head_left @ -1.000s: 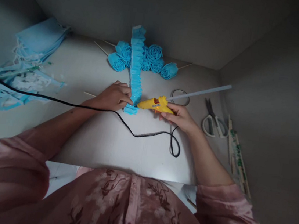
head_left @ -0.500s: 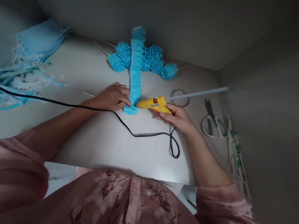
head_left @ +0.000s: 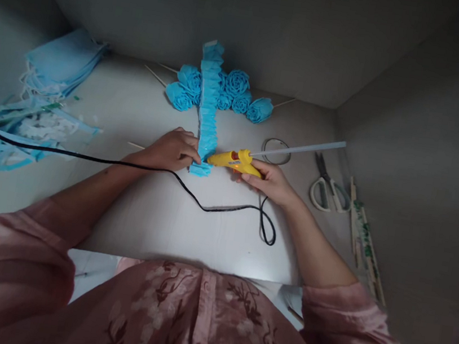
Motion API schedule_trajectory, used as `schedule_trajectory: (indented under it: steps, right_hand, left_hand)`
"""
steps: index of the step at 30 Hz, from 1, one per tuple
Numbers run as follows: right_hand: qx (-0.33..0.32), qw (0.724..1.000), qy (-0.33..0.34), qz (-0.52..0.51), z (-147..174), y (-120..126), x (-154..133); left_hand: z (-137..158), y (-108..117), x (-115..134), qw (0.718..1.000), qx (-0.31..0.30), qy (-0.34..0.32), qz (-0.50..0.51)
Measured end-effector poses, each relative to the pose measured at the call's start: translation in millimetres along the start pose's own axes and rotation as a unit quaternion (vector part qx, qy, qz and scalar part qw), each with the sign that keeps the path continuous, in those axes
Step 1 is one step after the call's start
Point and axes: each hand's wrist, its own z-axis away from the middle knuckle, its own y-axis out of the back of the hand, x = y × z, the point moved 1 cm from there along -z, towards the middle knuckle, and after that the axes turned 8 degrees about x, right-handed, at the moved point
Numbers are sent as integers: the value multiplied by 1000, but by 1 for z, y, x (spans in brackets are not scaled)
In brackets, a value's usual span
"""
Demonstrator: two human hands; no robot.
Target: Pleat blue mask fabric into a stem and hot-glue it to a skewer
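A long pleated strip of light blue mask-like fabric runs from the back of the table toward me. My left hand has its fingers curled and pinches the strip's near end at the left edge. From behind that hand a thin wooden stick pokes out to the left; its other end is hidden. In my right hand is a yellow glue gun, its nozzle at the strip close to my left fingertips. A long clear glue stick juts from the gun's rear.
Several blue fabric roses on sticks lie behind the strip. Blue face masks and scraps are at left. A tape roll, scissors and wrapped sticks lie at right. A black cord crosses the front.
The glue gun has shifted slightly left over the strip, and its glue stick's rear end has dipped a little. My left hand has hardly moved.
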Motion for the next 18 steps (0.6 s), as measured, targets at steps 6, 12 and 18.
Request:
schedule_trajectory:
  steps: [6,12,18]
  right_hand:
    - [-2,1000,1,-1,1,3,1]
    - [-5,1000,5,13,0,3,3]
    - [-1,1000,7,9,-1,3,5]
  left_hand:
    - [0,-2,0,999,36,11,-34]
    - [-1,-4,2,999,29,-12,-39]
    - [-1,-4,3,998,-7,-25,-57]
